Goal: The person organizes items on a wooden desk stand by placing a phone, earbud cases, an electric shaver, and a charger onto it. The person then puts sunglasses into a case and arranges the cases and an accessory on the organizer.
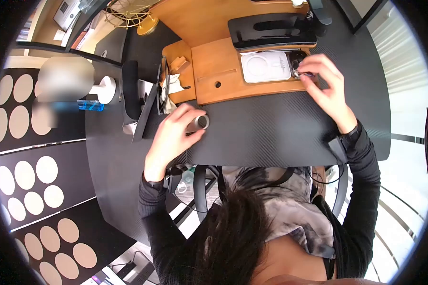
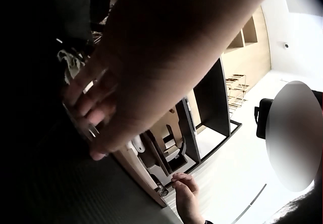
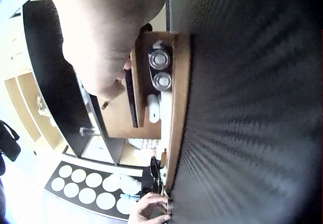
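My left hand [image 1: 173, 135] grips a small silver cylinder [image 1: 203, 122] with a dark round end, over the black desk in front of the wooden organizer [image 1: 233, 95]. In the left wrist view, the fingers of this hand [image 2: 101, 103] curl above the desk, and the cylinder is mostly hidden. My right hand [image 1: 327, 81] is at the organizer's right end with bent fingers, its fingertips close to small shiny metal pieces [image 1: 296, 72]. Two round silver caps [image 3: 159, 59] stand in that compartment in the right wrist view. I cannot tell whether the right fingers hold something.
A white tray [image 1: 266, 66] sits in the organizer beside the metal pieces, with a glossy black case [image 1: 273, 31] behind. Glasses [image 1: 165, 85] and crumpled tissue [image 1: 175, 84] lie left. A black box [image 1: 130, 90], blue item [image 1: 90, 105] and white stand [image 1: 107, 90] are further left.
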`<state>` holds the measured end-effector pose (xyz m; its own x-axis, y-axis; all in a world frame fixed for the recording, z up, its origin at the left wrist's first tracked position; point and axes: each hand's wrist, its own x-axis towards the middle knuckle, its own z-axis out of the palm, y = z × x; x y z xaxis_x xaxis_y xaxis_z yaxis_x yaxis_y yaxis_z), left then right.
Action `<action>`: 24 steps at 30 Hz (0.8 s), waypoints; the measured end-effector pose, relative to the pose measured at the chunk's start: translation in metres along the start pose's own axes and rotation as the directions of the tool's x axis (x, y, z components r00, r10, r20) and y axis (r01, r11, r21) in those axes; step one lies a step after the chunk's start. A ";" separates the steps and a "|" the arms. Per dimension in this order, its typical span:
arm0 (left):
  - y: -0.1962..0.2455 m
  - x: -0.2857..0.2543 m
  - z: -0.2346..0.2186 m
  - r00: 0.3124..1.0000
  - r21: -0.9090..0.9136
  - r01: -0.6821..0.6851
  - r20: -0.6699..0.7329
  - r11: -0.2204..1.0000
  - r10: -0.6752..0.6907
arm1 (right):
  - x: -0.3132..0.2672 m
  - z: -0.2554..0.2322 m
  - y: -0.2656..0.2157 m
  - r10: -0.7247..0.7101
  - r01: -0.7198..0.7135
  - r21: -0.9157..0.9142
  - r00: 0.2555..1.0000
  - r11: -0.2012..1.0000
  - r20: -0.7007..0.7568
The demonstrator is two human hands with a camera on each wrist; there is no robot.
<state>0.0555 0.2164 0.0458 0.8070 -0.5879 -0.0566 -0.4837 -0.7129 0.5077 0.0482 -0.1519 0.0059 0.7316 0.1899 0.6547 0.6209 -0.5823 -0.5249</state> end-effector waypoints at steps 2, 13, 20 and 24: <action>-0.001 0.012 0.015 0.989 -0.076 -0.140 -0.059 0.987 0.135 | -0.002 0.014 -0.013 0.085 -0.103 0.190 0.991 0.976 0.101; 0.012 0.040 0.057 0.833 -0.121 -0.435 -0.430 0.892 0.347 | 0.001 0.094 -0.060 0.219 -0.487 0.503 0.838 0.714 0.501; 0.014 0.036 0.001 0.775 0.191 -0.326 -0.507 0.926 0.377 | 0.000 0.090 -0.056 0.353 -0.624 0.541 0.774 0.564 0.525; -0.012 0.022 -0.041 0.905 0.194 0.155 -0.420 0.969 -0.061 | 0.002 0.085 -0.055 0.363 -0.666 0.492 0.732 0.561 0.577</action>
<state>0.0928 0.2280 0.0739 0.9024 -0.3283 0.2791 -0.4092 -0.8559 0.3161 0.0394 -0.0525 -0.0105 0.9231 0.3837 -0.0247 -0.0002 -0.0640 -0.9980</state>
